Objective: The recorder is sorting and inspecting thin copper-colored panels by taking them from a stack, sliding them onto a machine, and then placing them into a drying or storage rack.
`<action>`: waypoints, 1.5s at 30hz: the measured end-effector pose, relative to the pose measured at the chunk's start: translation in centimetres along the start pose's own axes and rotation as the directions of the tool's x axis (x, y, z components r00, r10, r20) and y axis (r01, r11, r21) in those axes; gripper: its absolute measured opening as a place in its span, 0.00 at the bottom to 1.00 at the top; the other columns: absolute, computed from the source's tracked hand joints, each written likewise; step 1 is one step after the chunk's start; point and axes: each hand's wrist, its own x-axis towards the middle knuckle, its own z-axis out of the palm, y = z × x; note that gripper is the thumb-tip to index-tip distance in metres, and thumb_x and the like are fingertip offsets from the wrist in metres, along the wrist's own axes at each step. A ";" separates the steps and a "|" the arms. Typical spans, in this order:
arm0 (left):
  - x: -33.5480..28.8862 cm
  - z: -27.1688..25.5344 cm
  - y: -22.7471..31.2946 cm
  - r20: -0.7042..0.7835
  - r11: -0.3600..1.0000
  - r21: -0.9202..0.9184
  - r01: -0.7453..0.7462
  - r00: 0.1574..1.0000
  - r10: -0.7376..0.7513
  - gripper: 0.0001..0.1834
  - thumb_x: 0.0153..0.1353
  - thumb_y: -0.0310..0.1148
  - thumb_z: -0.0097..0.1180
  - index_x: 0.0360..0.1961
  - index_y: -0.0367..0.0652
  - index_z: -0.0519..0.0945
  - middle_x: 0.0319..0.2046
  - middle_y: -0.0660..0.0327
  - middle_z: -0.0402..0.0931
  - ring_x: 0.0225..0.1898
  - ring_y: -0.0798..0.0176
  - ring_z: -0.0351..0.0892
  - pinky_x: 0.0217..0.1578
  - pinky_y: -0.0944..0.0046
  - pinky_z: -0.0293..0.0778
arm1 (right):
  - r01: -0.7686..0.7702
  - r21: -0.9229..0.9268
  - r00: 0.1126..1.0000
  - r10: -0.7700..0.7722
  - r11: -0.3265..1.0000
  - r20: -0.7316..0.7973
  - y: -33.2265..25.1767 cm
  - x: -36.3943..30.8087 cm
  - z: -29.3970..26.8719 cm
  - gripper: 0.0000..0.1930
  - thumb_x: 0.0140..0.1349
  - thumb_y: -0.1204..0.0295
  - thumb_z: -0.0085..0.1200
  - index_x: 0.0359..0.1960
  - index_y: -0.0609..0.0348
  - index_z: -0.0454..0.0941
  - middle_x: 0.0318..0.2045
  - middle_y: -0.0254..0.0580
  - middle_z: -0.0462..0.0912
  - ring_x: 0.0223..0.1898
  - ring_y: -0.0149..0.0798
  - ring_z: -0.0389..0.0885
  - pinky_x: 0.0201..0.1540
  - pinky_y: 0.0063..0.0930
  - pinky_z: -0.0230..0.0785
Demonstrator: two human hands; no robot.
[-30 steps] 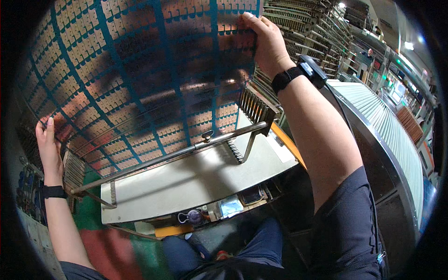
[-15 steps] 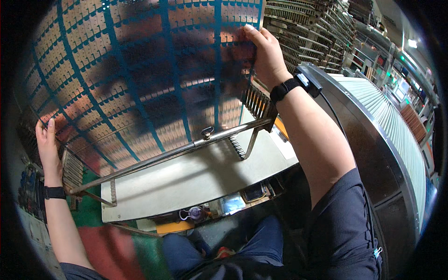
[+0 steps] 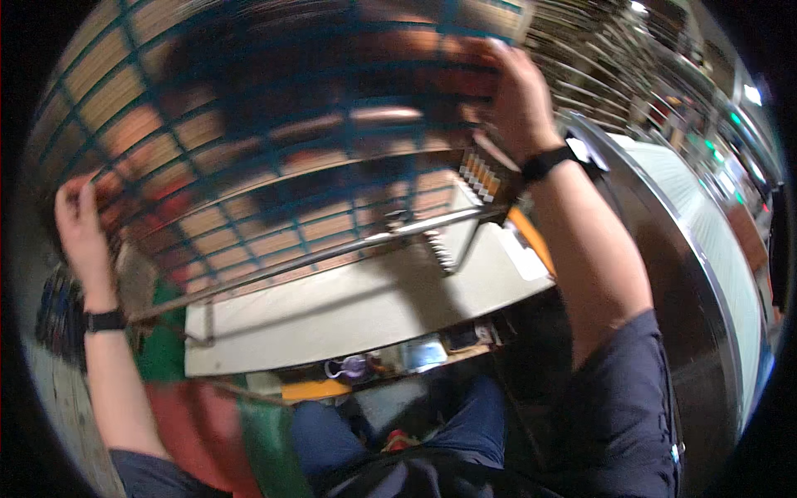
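Note:
A large copper-coloured circuit board panel (image 3: pixel 241 108), crossed by a blue-green grid, fills the upper left and is smeared by motion. My left hand (image 3: pixel 81 228) is closed on its left edge, thumb towards me. At its right edge my right hand (image 3: pixel 525 104) grips it, with the fingers partly blurred. Below, the panel overlaps a rack with a metal bar (image 3: pixel 332 253) across its front. More of the same gridded surface shows behind that bar; whether it is a second panel is hard to tell.
Under the rack lies a white board (image 3: pixel 332 324). A shelf beneath holds a purple round item (image 3: pixel 355 366) and an orange piece (image 3: pixel 315 389). On the right stands a dark machine (image 3: pixel 656 241) with pale slats (image 3: pixel 664 166) on top. Stacked racks (image 3: pixel 581 62) rise behind.
The panel has shifted and blurred, and more gridded surface shows below its edge. In the picture, my right hand sits farther right and my left hand slightly higher; the whole view has shifted too.

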 end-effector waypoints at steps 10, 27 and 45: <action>-0.7 1.1 2.4 0.022 0.984 -0.175 -0.035 0.999 0.039 0.14 0.70 0.35 0.58 0.50 0.39 0.72 0.43 0.60 0.81 0.43 0.70 0.79 0.46 0.69 0.76 | -0.093 -0.048 0.985 0.099 0.995 0.143 -0.5 -0.3 -1.6 0.18 0.73 0.59 0.48 0.52 0.61 0.78 0.48 0.43 0.83 0.49 0.37 0.83 0.55 0.34 0.73; 0.1 2.2 1.3 -0.047 0.989 -0.146 0.038 0.998 -0.045 0.16 0.70 0.31 0.56 0.55 0.37 0.73 0.46 0.59 0.79 0.46 0.68 0.79 0.50 0.67 0.74 | 0.038 -0.751 0.989 -0.130 0.659 -0.064 3.2 -4.2 -2.9 0.25 0.64 0.73 0.52 0.63 0.65 0.70 0.51 0.52 0.81 0.50 0.44 0.81 0.55 0.35 0.72; -14.0 15.0 17.4 0.843 0.871 0.092 -0.482 0.503 0.189 0.20 0.65 0.45 0.55 0.50 0.42 0.80 0.45 0.49 0.80 0.47 0.45 0.80 0.48 0.50 0.76 | 0.276 -0.880 0.741 -0.669 0.385 -0.061 0.0 -6.6 -0.4 0.20 0.59 0.69 0.58 0.52 0.63 0.75 0.45 0.56 0.80 0.51 0.55 0.77 0.59 0.45 0.66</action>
